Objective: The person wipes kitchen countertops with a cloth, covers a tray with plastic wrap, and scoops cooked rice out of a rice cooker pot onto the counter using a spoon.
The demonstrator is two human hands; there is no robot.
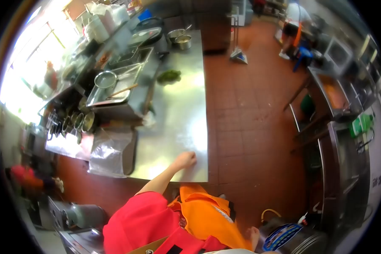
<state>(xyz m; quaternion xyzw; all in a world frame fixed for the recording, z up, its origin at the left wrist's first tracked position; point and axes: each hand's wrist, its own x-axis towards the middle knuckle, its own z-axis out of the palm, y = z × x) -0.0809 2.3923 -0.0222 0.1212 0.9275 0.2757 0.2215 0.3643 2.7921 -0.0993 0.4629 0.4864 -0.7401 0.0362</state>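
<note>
My left hand [186,160] is closed in a fist over the near end of the steel counter [173,122]; whether anything is inside it I cannot make out. Low in the view, beside the orange apron [207,216], hangs my right hand [254,235], partly cut off, its fingers too small to judge. A bunch of green leaves [169,76] lies farther up the counter. At the counter's far end stand small metal pots [183,41].
Left of the counter is a tray [125,95] with a strainer [105,79] and utensils. Clear plastic [108,148] hangs near its corner. Red tiles [245,127] cover the floor. Another person [296,21] stands at the back right; a blurred person [29,175] is at far left.
</note>
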